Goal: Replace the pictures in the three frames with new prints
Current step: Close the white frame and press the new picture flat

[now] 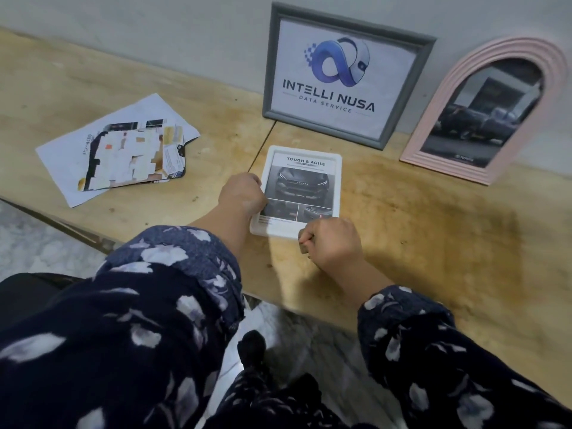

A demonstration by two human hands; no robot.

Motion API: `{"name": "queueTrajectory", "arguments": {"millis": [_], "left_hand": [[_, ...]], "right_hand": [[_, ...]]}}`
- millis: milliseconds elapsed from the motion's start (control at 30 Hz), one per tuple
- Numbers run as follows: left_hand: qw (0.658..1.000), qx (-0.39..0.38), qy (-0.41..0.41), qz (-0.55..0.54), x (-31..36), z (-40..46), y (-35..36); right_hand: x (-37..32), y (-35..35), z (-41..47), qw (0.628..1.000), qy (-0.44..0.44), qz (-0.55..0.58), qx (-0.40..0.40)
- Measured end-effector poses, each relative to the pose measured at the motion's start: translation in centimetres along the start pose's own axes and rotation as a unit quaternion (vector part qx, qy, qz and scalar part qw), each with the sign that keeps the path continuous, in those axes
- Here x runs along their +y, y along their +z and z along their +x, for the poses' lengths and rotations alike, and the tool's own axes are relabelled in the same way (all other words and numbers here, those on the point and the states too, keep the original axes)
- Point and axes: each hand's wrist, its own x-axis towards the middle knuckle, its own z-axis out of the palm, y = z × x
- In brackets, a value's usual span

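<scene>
Lying flat on the wooden table, the small white rectangular frame containing a car print is gripped by the left hand and right hand.

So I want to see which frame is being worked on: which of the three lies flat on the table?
The white frame with the car print, held by both hands; the grey frame and pink arched frame lean against the wall.

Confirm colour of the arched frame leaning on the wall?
Pale pink, ribbed; the arched frame shows clearly in the head view.
</scene>
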Motion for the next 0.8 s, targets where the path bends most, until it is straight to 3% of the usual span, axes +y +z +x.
{"name": "queueTrajectory", "arguments": {"millis": [200,300,367,500,800], "left_hand": [[1.0,-0.004,0.0,0.016,0.5,-0.4,-0.1],[1.0,-0.005,-0.005,0.012,0.6,-0.4,-0.2],[1.0,-0.006,-0.008,0.009,0.6,-0.6,-0.1],[1.0,-0.007,-0.007,0.012,0.8,-1.1,-0.1],[0.994,-0.105,-0.028,0.008,2.2,0.8,-1.9]], "right_hand": [[0.9,-0.2,-1.2,0.991,-0.024,-0.131,0.021],[3.1,0.2,-2.7,0.983,-0.017,-0.157,0.088],[5.4,-0.3,-3.4,0.99,0.046,-0.105,0.086],[7.8,-2.6,-3.5,0.979,0.159,0.11,0.071],[5.7,-6.1,4.8,0.955,0.155,0.22,0.126]]}}
